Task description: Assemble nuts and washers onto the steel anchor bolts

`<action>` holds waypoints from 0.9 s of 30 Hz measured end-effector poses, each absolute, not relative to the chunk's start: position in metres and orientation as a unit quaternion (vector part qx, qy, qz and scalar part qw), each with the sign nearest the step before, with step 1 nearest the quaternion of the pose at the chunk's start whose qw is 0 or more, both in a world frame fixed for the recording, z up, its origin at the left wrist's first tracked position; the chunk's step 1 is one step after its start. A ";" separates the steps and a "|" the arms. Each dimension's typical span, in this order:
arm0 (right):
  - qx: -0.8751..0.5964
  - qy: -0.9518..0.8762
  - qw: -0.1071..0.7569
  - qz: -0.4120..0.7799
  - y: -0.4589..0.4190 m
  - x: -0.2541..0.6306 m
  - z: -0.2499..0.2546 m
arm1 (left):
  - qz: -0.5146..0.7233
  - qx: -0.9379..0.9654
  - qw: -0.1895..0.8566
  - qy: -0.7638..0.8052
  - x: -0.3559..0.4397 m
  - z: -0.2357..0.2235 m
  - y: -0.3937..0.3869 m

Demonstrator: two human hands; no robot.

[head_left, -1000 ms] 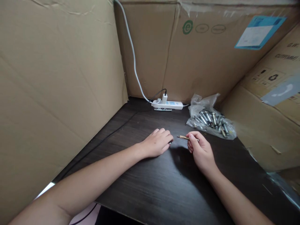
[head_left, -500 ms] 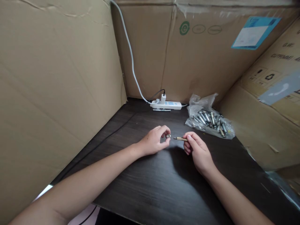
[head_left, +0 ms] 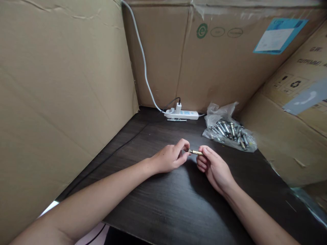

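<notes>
Above the dark table (head_left: 163, 197), my right hand (head_left: 216, 166) pinches a brass-coloured expansion bolt (head_left: 196, 152) by one end. The bolt lies nearly level, its dark threaded tip pointing left. Thumb and forefinger of my left hand (head_left: 170, 158) are closed on a small nut (head_left: 188, 150), which meets that tip. Fingers partly cover the nut, so I cannot tell how far it sits on the thread.
A clear plastic bag (head_left: 212, 110) with several metal expansion bolts (head_left: 231, 131) lies back right. Behind my hands are a white power strip (head_left: 192, 115) with a plug and cables, and a loose metal rod (head_left: 176, 119). Cardboard walls (head_left: 158, 51) enclose the table.
My hands have come together. The gap between nut and bolt has closed, and the nut is now at the bolt's threaded tip.
</notes>
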State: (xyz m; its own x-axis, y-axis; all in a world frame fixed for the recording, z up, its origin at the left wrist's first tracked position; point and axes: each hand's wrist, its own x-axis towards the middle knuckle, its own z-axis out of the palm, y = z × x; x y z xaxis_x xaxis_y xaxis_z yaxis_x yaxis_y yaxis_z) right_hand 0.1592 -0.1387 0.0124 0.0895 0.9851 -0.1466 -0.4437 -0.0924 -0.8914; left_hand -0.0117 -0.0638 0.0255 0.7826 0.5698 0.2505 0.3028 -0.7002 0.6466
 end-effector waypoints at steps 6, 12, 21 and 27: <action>-0.428 -0.297 0.586 0.620 -0.139 0.159 0.012 | 0.229 0.901 0.275 0.247 -0.012 0.025 -0.065; -0.426 -0.292 0.588 0.623 -0.140 0.158 0.013 | 0.203 0.915 0.261 0.232 -0.014 0.030 -0.065; -0.445 -0.324 0.598 0.582 -0.140 0.158 0.012 | 0.181 0.915 0.265 0.244 -0.013 0.028 -0.063; -0.482 -0.384 0.596 0.516 -0.139 0.158 0.007 | 0.197 0.917 0.265 0.224 -0.013 0.027 -0.064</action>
State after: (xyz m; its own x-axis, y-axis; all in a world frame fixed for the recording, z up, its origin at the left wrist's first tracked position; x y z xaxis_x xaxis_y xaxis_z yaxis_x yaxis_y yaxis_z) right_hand 0.1578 -0.1392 0.0075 0.1741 0.9839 -0.0396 -0.2451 0.0043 -0.9695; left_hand -0.0134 -0.0636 0.0272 0.8225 0.5148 0.2418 0.3066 -0.7594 0.5739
